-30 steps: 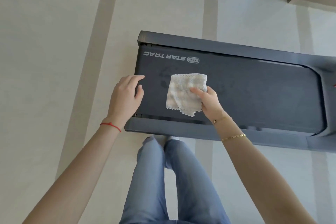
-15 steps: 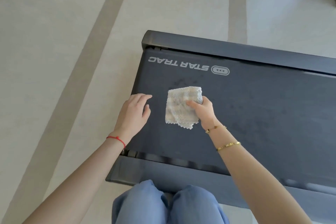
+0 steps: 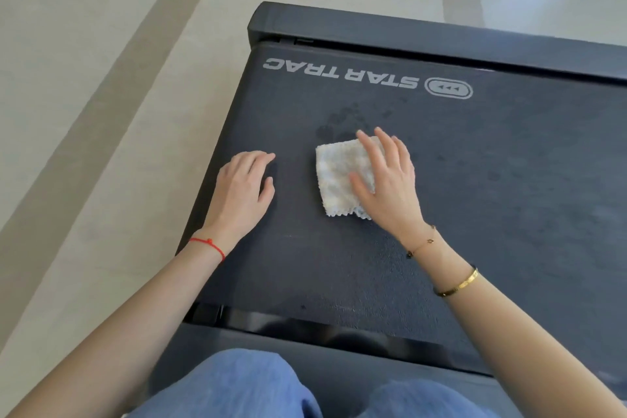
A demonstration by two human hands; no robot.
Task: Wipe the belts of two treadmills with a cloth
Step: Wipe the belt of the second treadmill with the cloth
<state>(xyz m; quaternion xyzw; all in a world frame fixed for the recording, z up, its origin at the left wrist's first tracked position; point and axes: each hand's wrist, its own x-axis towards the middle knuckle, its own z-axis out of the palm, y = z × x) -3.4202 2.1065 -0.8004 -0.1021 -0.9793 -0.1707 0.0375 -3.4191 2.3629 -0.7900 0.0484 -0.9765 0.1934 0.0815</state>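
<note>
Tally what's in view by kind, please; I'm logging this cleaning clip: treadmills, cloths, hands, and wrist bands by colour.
Treadmill: 1
Cloth: 1
Hands: 2, left hand and right hand
Red wrist band: 1
Gold wrist bands: 2, thin chain and bangle
Total: 7

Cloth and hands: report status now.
Right hand flat, pressing cloth onto belt. Left hand resting on belt, holding nothing. Dark smudges just beyond cloth. Nothing in the way.
</note>
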